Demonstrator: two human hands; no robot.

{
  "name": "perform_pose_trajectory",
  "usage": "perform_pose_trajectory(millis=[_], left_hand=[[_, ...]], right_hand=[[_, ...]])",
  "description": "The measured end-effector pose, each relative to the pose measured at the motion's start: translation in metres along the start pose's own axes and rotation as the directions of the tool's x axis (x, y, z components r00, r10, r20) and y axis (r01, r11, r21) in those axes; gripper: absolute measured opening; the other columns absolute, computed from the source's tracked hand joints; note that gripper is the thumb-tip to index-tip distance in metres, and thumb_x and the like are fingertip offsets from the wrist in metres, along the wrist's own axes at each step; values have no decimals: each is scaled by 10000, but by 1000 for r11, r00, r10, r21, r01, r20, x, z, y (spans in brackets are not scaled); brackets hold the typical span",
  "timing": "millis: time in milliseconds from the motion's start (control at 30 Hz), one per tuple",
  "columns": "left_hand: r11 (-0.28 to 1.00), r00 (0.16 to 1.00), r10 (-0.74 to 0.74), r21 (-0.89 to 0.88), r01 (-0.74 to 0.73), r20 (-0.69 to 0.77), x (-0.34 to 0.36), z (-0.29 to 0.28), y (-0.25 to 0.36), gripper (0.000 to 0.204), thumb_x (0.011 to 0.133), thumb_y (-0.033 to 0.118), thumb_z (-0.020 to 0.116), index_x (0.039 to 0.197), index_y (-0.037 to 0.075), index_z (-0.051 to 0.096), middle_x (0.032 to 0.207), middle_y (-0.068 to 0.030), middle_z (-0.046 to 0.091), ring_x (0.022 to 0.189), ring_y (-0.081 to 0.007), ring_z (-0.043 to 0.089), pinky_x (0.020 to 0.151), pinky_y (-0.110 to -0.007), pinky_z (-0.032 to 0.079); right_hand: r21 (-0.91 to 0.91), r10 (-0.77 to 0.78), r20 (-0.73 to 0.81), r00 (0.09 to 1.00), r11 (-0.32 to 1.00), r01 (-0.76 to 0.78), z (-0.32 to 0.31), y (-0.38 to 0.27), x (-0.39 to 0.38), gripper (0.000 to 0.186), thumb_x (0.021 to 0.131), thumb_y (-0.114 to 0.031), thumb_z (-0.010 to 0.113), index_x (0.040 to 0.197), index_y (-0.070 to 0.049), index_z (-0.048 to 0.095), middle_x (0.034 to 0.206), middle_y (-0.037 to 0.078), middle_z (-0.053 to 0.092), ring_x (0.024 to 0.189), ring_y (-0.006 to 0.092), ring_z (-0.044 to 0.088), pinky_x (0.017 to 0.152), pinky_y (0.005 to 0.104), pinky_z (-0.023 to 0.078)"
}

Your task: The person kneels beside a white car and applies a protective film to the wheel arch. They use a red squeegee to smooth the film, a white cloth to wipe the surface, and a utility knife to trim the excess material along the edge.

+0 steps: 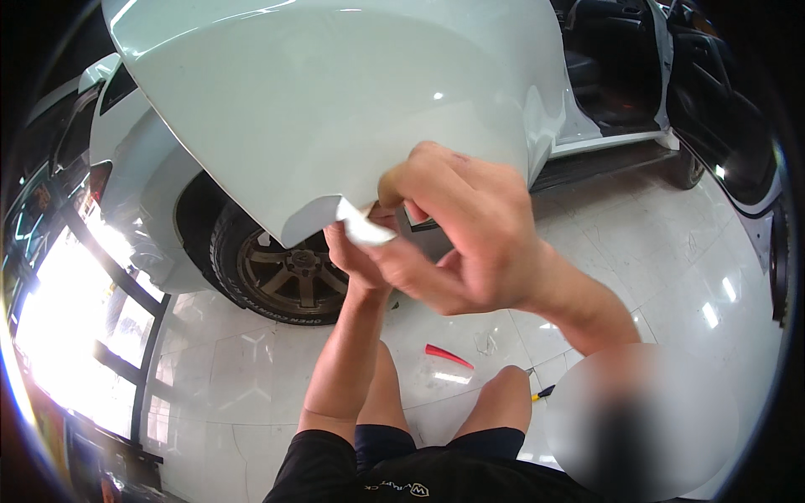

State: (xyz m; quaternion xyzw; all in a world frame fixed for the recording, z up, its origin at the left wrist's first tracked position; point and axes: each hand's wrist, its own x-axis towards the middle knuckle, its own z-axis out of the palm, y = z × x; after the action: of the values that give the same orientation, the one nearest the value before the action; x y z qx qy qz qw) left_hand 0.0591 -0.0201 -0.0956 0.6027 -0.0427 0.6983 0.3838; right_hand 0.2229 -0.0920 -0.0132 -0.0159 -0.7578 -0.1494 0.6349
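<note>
A large pale white car panel [335, 92] fills the upper middle, its lower corner pointing toward me. At that corner a thin white film [366, 228] is folded back, its loose edge curling up. My left hand [359, 260] reaches up beneath the corner, with its fingers closed at the film's edge and partly hidden behind my right hand. My right hand [474, 226] is bent over the same spot, slightly blurred by motion. Its thumb lies against the curled film and its index finger is hooked above; the fingertips' exact hold is hard to see.
Behind the corner stands a bronze-spoked wheel [300, 267] with a black tyre. On the glossy tiled floor [251, 369] lie a red wedge-shaped tool [449, 356] and a yellow-and-black tool [543, 392]. An open dark car door [725, 101] stands at the right.
</note>
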Motion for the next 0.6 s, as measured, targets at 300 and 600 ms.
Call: perform_pose_trajectory(millis=[300, 600], left_hand=[[980, 983, -32, -186, 66, 179, 8, -24, 27, 590, 1034, 466, 388, 1290, -28, 584, 1307, -161, 638, 1201, -283, 618, 1069, -438, 460], [989, 993, -114, -98, 114, 14, 11, -12, 29, 428, 1021, 267, 358, 1265, 14, 603, 1312, -129, 627, 1246, -262, 579, 1088, -418, 425]], right_hand=[[-559, 204, -108, 973, 797, -230, 54, -6, 4, 516, 636, -376, 892, 848, -103, 510, 695, 24, 562, 532, 204, 573, 504, 336, 404], [-798, 33, 52, 998, 603, 22, 45, -12, 24, 311, 640, -210, 780, 745, -109, 506, 597, 43, 552, 460, 242, 572, 424, 354, 410]])
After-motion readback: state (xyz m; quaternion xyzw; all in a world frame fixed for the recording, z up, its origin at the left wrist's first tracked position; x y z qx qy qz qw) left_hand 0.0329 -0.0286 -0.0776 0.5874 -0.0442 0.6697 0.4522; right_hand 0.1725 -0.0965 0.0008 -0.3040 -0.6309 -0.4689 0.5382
